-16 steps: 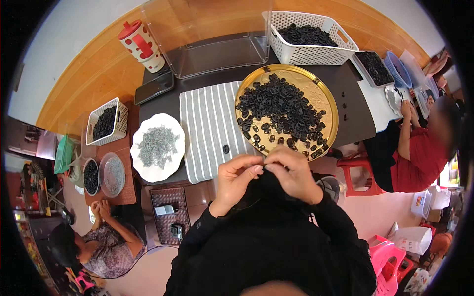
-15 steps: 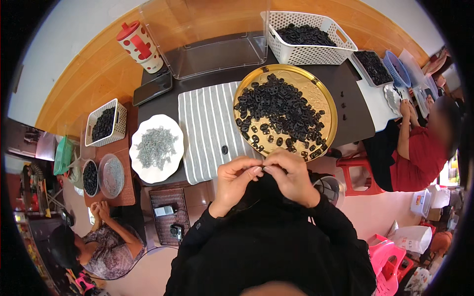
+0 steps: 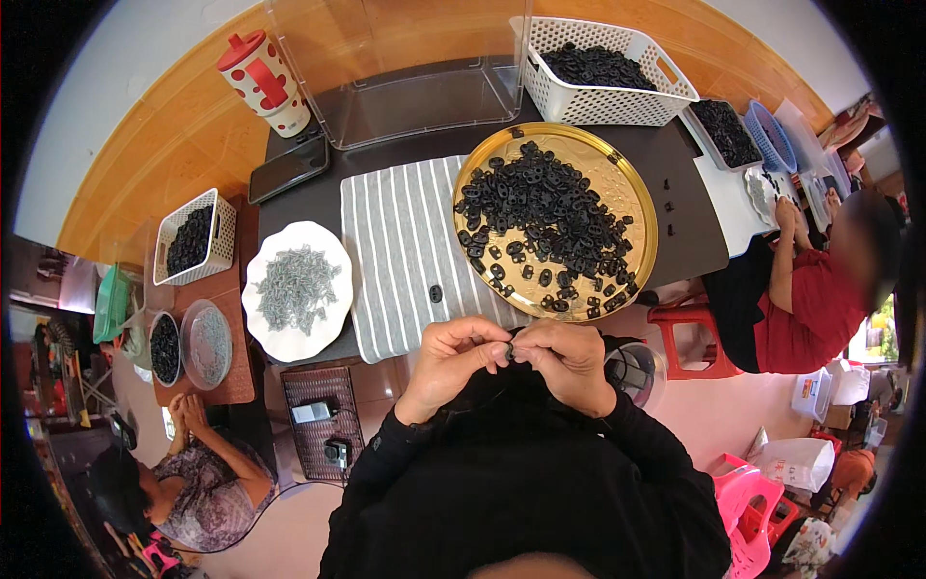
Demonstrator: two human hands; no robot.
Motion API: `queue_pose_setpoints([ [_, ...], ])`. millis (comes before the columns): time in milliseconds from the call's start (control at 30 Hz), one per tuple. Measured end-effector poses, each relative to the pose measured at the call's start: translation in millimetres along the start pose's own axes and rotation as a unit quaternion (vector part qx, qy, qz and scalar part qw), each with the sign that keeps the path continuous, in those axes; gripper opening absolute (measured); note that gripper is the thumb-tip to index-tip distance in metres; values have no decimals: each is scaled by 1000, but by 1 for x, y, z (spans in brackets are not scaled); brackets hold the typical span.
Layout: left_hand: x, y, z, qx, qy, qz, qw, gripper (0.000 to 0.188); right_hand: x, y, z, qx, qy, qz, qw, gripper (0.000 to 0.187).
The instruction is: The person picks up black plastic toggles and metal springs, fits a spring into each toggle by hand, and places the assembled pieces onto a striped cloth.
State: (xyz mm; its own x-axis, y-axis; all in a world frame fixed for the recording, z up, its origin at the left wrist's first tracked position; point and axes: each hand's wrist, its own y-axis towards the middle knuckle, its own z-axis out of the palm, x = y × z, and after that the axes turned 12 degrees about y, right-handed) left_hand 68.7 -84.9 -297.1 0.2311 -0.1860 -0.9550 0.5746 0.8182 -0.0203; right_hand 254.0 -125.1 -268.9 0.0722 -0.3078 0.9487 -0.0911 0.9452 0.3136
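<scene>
My left hand (image 3: pixel 453 365) and my right hand (image 3: pixel 567 367) meet near the front edge of the table, fingertips pinched together. Between them is a small black plastic piece (image 3: pixel 510 351), mostly hidden by the fingers. Just beyond lies a round gold tray (image 3: pixel 644 183) heaped with small black oval pieces (image 3: pixel 540 203), many with two holes. A grey-and-white striped cloth (image 3: pixel 391 241) is spread left of the tray, with one loose black oval piece (image 3: pixel 436 293) on it. A white scalloped plate (image 3: pixel 262 326) farther left holds a pile of small greyish, glinting pieces (image 3: pixel 297 288).
At the back stand a clear plastic box (image 3: pixel 405 106), a white perforated basket (image 3: pixel 617 104) of black pieces, a dotted tumbler (image 3: pixel 265 87) and a dark phone (image 3: pixel 289 169). One person (image 3: pixel 207 482) sits left, another in red (image 3: pixel 820 299) right. A red stool (image 3: pixel 690 338) stands right.
Both hands have come slightly lower in the picture, and the black piece shows more between the fingertips. The whole view has shifted a little.
</scene>
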Motion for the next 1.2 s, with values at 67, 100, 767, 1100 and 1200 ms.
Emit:
queue_pose_setpoints([
  [67,-2,0,4,-32,10,-19,999,17,3,3,-4,10,-38,50,998,12],
  [100,-2,0,5,-33,9,-18,999,17,2,7,-7,12,-39,51,998,12],
  [767,5,4,-4,-129,35,54,990,20,-10,48,-27,95,-321,-77,939,17],
  [1100,-4,3,14,-143,45,102,983,31,-23,27,15,-112,270,104,951,17],
  [1200,-3,2,15,-147,62,117,980,31,-20,27,22,-126,286,101,944,14],
])
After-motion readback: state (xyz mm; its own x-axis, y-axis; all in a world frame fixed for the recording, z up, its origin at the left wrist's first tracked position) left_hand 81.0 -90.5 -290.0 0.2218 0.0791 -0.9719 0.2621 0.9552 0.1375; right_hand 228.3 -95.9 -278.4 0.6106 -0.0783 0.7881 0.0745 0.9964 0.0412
